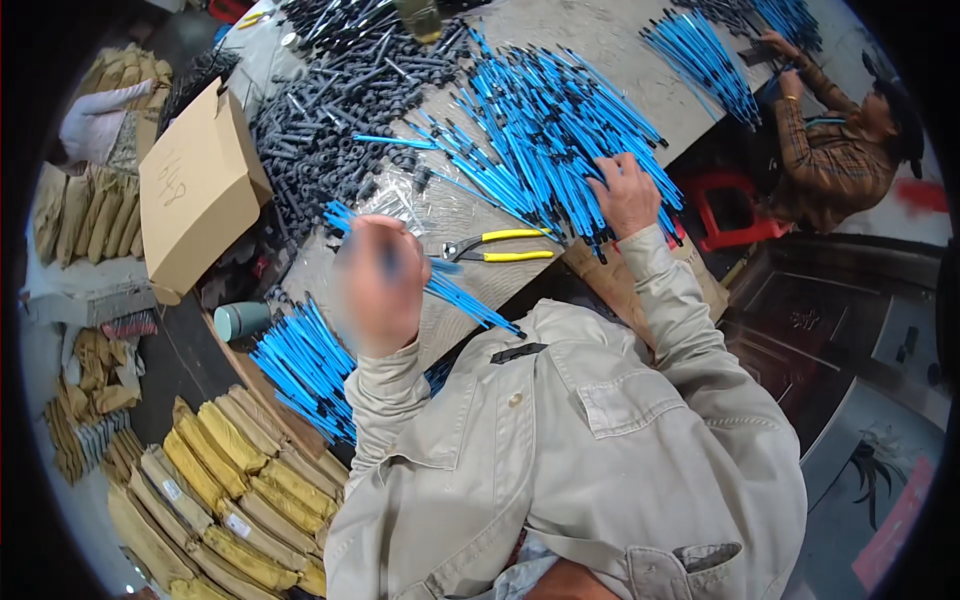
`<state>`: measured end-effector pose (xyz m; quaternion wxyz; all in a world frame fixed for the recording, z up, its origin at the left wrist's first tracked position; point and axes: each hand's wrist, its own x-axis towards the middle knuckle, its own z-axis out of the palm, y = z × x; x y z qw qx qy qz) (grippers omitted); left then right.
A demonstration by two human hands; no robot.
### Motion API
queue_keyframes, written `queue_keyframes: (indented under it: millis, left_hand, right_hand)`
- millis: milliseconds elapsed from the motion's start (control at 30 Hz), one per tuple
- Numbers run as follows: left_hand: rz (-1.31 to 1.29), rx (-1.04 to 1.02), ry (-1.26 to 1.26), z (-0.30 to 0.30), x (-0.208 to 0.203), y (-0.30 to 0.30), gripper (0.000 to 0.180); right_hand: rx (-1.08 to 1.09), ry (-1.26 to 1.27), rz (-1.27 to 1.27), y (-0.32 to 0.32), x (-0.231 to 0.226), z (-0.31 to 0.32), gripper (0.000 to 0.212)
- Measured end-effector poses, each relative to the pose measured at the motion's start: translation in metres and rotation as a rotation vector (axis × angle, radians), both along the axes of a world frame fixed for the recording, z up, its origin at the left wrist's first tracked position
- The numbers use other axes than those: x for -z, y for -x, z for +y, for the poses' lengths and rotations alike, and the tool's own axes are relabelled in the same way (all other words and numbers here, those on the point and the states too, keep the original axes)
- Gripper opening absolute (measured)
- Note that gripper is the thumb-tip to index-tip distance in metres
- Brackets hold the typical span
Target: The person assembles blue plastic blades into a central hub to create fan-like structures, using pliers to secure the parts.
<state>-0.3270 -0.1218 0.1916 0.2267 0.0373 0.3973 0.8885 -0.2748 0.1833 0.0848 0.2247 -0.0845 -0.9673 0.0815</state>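
My left hand point(375, 285) is raised near my chest, closed around a small bundle of blue rods point(450, 290) whose ends stick out to the right; the hand is blurred. My right hand point(625, 195) rests palm down with fingers spread on the big heap of blue rods with black tips point(540, 130) on the table. Yellow-handled pliers point(500, 248) lie on the table between my two hands.
Dark grey rods point(330, 110) are piled at the table's far left. A cardboard box point(195, 190) stands left of the table. More blue rods point(300, 365) lie lower left, above yellow wrapped bundles point(230, 470). Another person point(840, 150) works on blue rods point(700, 55) at the far right.
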Motion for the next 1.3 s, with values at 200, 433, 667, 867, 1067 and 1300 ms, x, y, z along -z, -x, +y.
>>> queue_keyframes:
  millis: [200, 433, 667, 867, 1067, 1300]
  left_hand:
    - [-0.038, -0.005, 0.072, 0.021, -0.002, 0.001, 0.035]
    - [-0.070, -0.087, 0.099, 0.015, 0.005, -0.001, 0.035]
    - [-0.073, -0.136, 0.158, 0.012, 0.011, 0.001, 0.033]
    - [-0.085, -0.152, 0.194, 0.028, 0.011, 0.007, 0.036]
    - [-0.049, -0.184, 0.235, 0.025, 0.014, 0.011, 0.038]
    - [0.111, -0.330, 0.307, 0.054, 0.010, 0.018, 0.041]
  right_hand:
    - [0.065, -0.048, -0.029, 0.038, 0.026, 0.010, 0.027]
    - [0.032, 0.334, -0.007, 0.067, 0.009, 0.013, 0.025]
    - [-0.193, 0.485, 0.066, 0.073, -0.020, -0.012, 0.019]
    - [-0.289, 1.175, 0.036, 0.071, -0.073, -0.030, 0.023]
    - [-0.274, 1.363, 0.201, 0.067, -0.088, -0.030, 0.026]
    - [-0.468, 1.486, -0.223, 0.048, -0.090, -0.090, 0.026]
